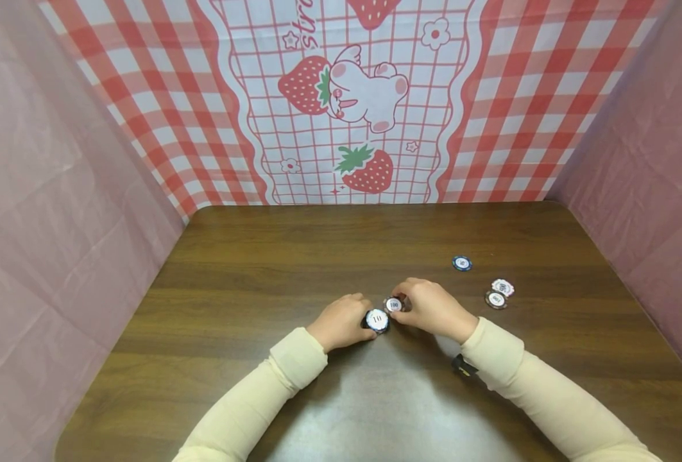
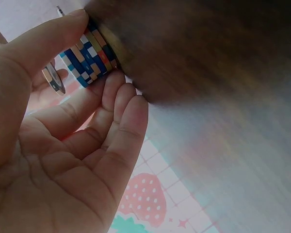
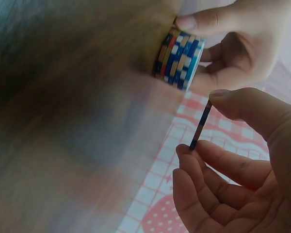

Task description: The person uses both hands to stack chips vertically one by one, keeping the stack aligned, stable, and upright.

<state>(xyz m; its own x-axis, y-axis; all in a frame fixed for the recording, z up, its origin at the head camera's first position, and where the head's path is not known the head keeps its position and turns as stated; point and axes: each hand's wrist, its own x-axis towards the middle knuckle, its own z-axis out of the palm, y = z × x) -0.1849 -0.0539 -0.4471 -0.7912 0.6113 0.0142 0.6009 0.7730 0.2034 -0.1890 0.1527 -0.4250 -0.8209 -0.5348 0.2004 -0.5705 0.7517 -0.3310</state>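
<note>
In the head view my left hand holds a short stack of poker chips on the table, its white-faced top chip marked 10. Blue, white, tan and red edges of the stack show between thumb and fingers in the left wrist view. Just right of and beyond the stack, my right hand pinches a single dark-edged poker chip marked 100. The right wrist view has this chip edge-on between thumb and fingertips, apart from the stack.
On the right side of the brown wooden table lie a blue chip, a white-edged chip and a dark-edged chip, the latter two close together. A dark band shows at my right sleeve. Patterned cloth hangs behind the table.
</note>
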